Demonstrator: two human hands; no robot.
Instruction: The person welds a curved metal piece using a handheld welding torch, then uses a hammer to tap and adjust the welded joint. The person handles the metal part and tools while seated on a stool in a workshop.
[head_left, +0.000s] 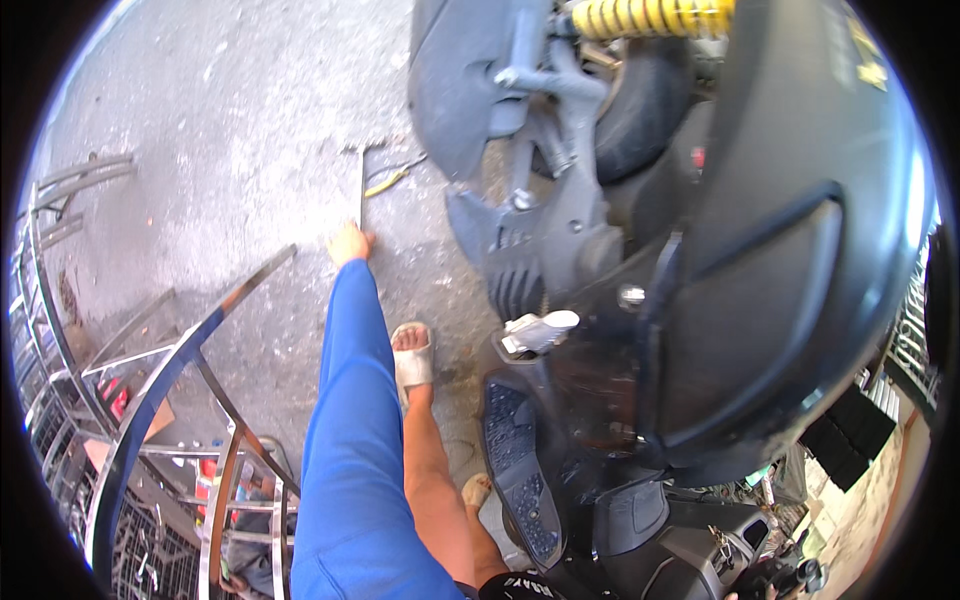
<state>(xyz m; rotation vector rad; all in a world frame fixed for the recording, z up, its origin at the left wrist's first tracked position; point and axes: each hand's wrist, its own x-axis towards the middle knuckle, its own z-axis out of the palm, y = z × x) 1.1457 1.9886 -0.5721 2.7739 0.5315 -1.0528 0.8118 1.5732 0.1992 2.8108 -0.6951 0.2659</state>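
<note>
My left hand (350, 243), at the end of a blue sleeve, reaches down to the grey concrete floor. Its fingers are closed about the near end of a T-shaped metal tool (361, 190), whose crossbar points away from me. Right beside this tool lies a pair of pliers (388, 181) with yellow handles. A dark motor scooter (760, 320) fills the right side, with a yellow shock spring (655, 17) and a rear wheel (645, 110) at the top. My right hand is out of view.
Curved metal frames (165, 375) stand at the left, close to my arm. My sandalled foot (412, 365) is beside the scooter's footboard (525, 470). Part of another person (255, 545) shows behind the frame at lower left. Dark boxes (848, 437) sit at the far right.
</note>
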